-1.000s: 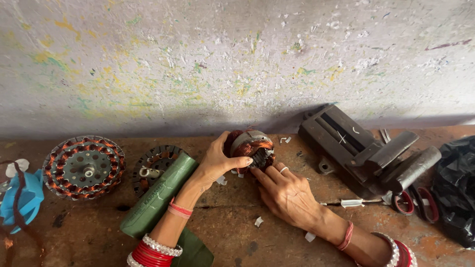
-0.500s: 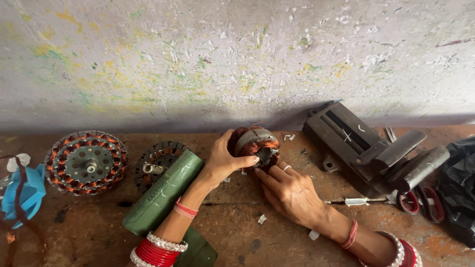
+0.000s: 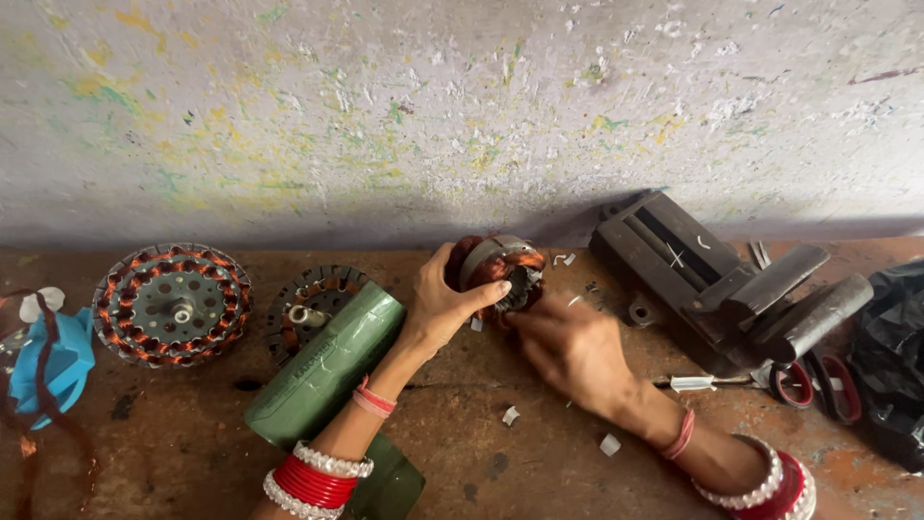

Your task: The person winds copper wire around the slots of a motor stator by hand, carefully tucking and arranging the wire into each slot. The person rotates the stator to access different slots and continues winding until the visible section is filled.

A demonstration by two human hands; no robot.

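Fingers of left hand [image 3: 445, 306] and right hand [image 3: 570, 349] gripping wound stator [image 3: 500, 270] (copper coils)

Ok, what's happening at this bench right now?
A person holds a small copper-wound motor stator tilted up off the wooden bench. The left hand grips it from the side, and the right hand works at its face with the fingertips. A green roll lies under the left forearm, with two larger wound stators further left. A metal vise lies on the right, and small white scraps are scattered about.
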